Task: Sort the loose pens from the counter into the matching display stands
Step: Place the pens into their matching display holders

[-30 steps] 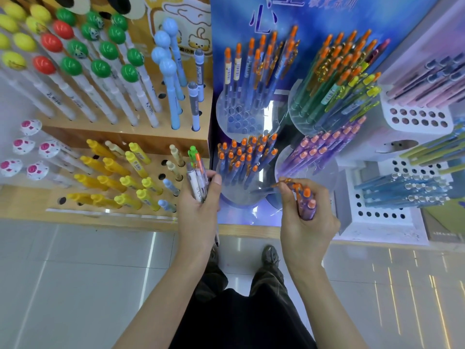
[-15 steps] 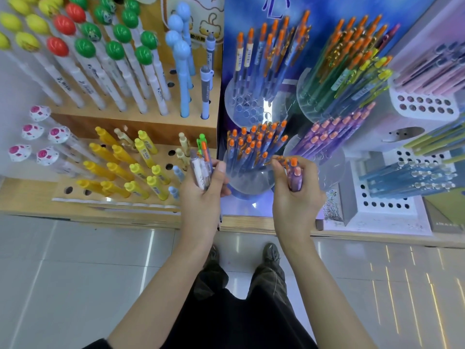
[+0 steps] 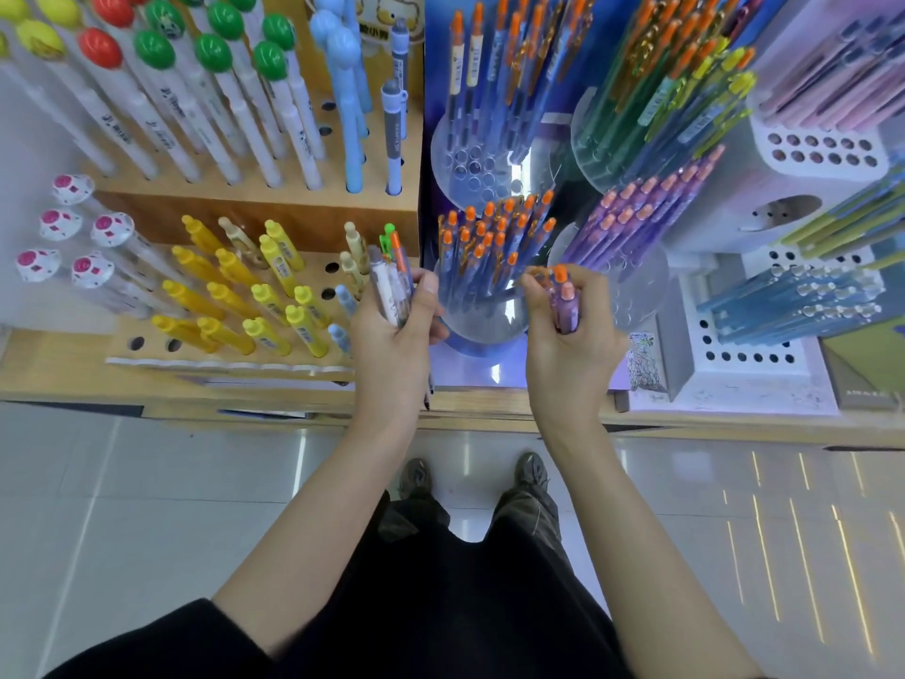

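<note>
Glossy floor tiles [image 3: 147, 507], wooden stand [image 3: 254, 213]

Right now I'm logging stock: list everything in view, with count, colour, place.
green-capped pens: several, white barrels, upper wooden rack
yellow pens: many, lower wooden rack
pink-topped pens: five, clear, far left
blue pens: many, orange tops, near cup between hands
purple pens: many, orange tops, right cup
pale blue pens: many, white stand, right
mixed bundle: several, assorted colours, left hand
loose purple pens: at least two, orange tops, right hand
left hand: one, fingers round the bundle
right hand: one, fingers round purple pens
</note>
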Action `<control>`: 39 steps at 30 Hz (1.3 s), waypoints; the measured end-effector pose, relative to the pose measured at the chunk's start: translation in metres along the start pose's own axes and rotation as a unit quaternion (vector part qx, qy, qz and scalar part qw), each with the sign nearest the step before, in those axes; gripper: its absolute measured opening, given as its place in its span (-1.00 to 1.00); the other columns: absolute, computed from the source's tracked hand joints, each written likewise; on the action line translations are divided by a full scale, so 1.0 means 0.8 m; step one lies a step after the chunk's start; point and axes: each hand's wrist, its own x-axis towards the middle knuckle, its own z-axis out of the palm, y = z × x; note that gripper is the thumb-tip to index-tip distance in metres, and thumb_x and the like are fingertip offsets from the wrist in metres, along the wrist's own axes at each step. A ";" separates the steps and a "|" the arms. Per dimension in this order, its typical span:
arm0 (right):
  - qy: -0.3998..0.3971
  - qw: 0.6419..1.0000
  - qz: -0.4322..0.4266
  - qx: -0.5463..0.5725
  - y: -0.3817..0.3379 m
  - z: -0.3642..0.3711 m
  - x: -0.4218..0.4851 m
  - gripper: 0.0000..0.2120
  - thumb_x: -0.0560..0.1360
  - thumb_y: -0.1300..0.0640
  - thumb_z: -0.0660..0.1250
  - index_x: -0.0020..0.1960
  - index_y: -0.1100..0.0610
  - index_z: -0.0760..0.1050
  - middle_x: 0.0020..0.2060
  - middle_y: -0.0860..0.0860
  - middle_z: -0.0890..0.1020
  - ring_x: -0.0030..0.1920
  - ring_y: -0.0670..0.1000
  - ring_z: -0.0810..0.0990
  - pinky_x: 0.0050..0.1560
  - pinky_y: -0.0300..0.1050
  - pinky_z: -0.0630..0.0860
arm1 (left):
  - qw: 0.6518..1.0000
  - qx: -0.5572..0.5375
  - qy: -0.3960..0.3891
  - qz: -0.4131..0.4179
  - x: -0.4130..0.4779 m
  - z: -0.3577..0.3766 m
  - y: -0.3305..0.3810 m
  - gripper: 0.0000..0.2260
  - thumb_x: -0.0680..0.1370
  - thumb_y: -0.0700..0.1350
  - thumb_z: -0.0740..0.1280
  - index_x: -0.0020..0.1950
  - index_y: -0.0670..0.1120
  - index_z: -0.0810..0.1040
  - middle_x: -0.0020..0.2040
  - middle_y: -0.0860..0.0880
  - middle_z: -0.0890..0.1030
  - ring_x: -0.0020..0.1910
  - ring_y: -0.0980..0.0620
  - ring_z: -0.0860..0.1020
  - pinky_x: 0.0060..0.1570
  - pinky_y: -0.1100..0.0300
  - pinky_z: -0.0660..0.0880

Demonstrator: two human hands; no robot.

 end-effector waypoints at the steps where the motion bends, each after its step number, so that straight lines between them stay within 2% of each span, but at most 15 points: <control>1: -0.015 1.000 -0.011 -0.007 -0.001 0.002 -0.001 -0.88 0.46 0.25 0.40 -0.02 0.24 0.54 -0.24 0.04 0.66 -0.33 -0.01 0.52 -0.32 -0.25 0.40 | 1.000 -0.003 0.001 -0.002 0.000 0.000 0.000 -0.88 0.59 -0.10 0.29 -0.12 0.07 0.52 -0.39 0.11 0.55 -0.40 0.16 0.51 -0.31 0.29 0.48; 5: -0.048 0.998 -0.038 -0.029 -0.011 0.007 0.006 -0.84 0.46 0.23 0.43 -0.02 0.28 0.56 -0.27 0.05 0.65 -0.39 -0.05 0.41 -0.33 -0.28 0.36 | 1.000 -0.003 0.006 -0.003 0.001 0.001 0.001 -0.88 0.60 -0.11 0.29 -0.12 0.07 0.52 -0.40 0.12 0.54 -0.39 0.15 0.51 -0.30 0.28 0.49; 9: -0.070 0.989 -0.095 -0.091 -0.019 0.010 0.020 -0.84 0.45 0.22 0.43 -0.05 0.32 0.56 -0.43 0.15 0.55 -0.47 0.08 0.30 -0.47 -0.06 0.38 | 1.000 -0.009 0.008 -0.009 -0.001 0.000 0.003 -0.88 0.60 -0.11 0.29 -0.11 0.07 0.52 -0.38 0.09 0.53 -0.38 0.14 0.50 -0.31 0.29 0.49; 11: -0.075 0.980 -0.132 -0.133 -0.025 0.013 0.023 -0.85 0.45 0.23 0.42 -0.11 0.32 0.55 -0.43 0.18 0.53 -0.50 0.18 0.36 -0.51 -0.03 0.39 | 1.000 -0.008 0.008 -0.009 -0.001 0.000 0.003 -0.88 0.60 -0.11 0.29 -0.11 0.06 0.53 -0.38 0.08 0.52 -0.38 0.14 0.50 -0.32 0.30 0.49; 13: -0.070 0.975 -0.148 -0.149 -0.028 0.016 0.023 -0.87 0.43 0.25 0.44 -0.14 0.32 0.55 -0.35 0.21 0.54 -0.44 0.23 0.46 -0.49 -0.04 0.40 | 1.000 -0.008 0.008 -0.011 -0.001 -0.001 0.003 -0.89 0.60 -0.12 0.28 -0.11 0.04 0.53 -0.38 0.09 0.52 -0.39 0.15 0.50 -0.31 0.31 0.48; 16: -0.071 0.981 -0.128 -0.129 -0.025 0.017 0.027 -0.86 0.45 0.27 0.43 -0.06 0.33 0.55 -0.20 0.22 0.57 -0.28 0.21 0.51 -0.36 -0.05 0.37 | 1.000 -0.003 0.008 -0.015 0.001 -0.002 0.003 -0.91 0.60 -0.10 0.29 -0.09 0.03 0.53 -0.40 0.11 0.53 -0.40 0.15 0.51 -0.31 0.30 0.48; 20: -0.074 0.989 -0.093 -0.092 -0.019 0.015 0.032 -0.87 0.46 0.28 0.42 -0.05 0.34 0.54 -0.18 0.19 0.58 -0.24 0.13 0.50 -0.28 -0.23 0.23 | 1.000 0.002 0.006 -0.017 0.003 -0.003 0.003 -0.93 0.59 -0.08 0.30 -0.09 0.05 0.53 -0.39 0.11 0.54 -0.41 0.16 0.51 -0.32 0.30 0.49; 26: -0.098 0.985 -0.089 -0.110 -0.017 0.019 0.022 -0.86 0.46 0.28 0.41 -0.07 0.34 0.51 -0.17 0.22 0.56 -0.26 0.20 0.51 -0.29 -0.08 0.30 | 1.000 0.012 -0.007 -0.008 0.004 -0.002 0.006 -0.91 0.59 -0.10 0.29 -0.11 0.05 0.52 -0.44 0.11 0.48 -0.45 0.11 0.42 -0.35 0.21 0.44; 28: -0.136 0.982 -0.065 -0.114 -0.011 0.022 0.017 -0.82 0.50 0.21 0.40 -0.12 0.30 0.45 -0.23 0.20 0.52 -0.30 0.19 0.42 -0.32 -0.06 0.25 | 1.000 0.009 -0.017 -0.009 0.004 -0.003 0.008 -0.92 0.60 -0.11 0.29 -0.09 0.03 0.52 -0.46 0.12 0.45 -0.46 0.12 0.39 -0.35 0.21 0.43; 31: -0.155 0.982 -0.018 -0.111 -0.006 0.024 0.019 -0.70 0.51 0.10 0.39 -0.19 0.15 0.27 -0.36 0.04 0.38 -0.36 0.11 0.25 -0.35 -0.12 0.09 | 1.000 0.008 -0.020 -0.013 0.006 -0.004 0.012 -0.94 0.59 -0.12 0.30 -0.08 0.01 0.51 -0.50 0.14 0.42 -0.49 0.17 0.36 -0.40 0.27 0.41; 34: -0.167 0.980 0.015 -0.111 -0.007 0.023 0.023 -0.62 0.48 0.00 0.42 -0.24 0.16 0.26 -0.43 0.04 0.36 -0.39 0.10 0.25 -0.39 -0.09 0.14 | 0.999 0.000 -0.029 -0.022 0.006 -0.007 0.016 -0.96 0.57 -0.09 0.33 -0.07 -0.02 0.51 -0.51 0.15 0.43 -0.52 0.16 0.35 -0.43 0.27 0.38; 37: -0.169 0.980 0.107 0.012 -0.011 0.014 0.024 -0.66 0.48 -0.12 0.36 -0.26 0.08 0.33 -0.46 -0.11 0.34 -0.42 -0.07 0.27 -0.40 -0.28 0.22 | 0.998 -0.015 -0.041 -0.036 0.005 -0.010 0.019 -0.89 0.55 -0.04 0.35 -0.06 -0.06 0.50 -0.52 0.16 0.40 -0.54 0.17 0.32 -0.47 0.28 0.35; 39: -0.170 0.952 0.201 0.156 -0.014 0.003 0.021 -0.78 0.52 -0.13 0.27 -0.20 -0.04 0.34 -0.41 -0.15 0.32 -0.41 -0.10 0.25 -0.37 -0.29 0.26 | 0.997 -0.027 -0.051 -0.044 0.006 -0.011 0.021 -0.88 0.55 -0.03 0.35 -0.11 -0.04 0.47 -0.52 0.16 0.38 -0.54 0.17 0.31 -0.49 0.29 0.33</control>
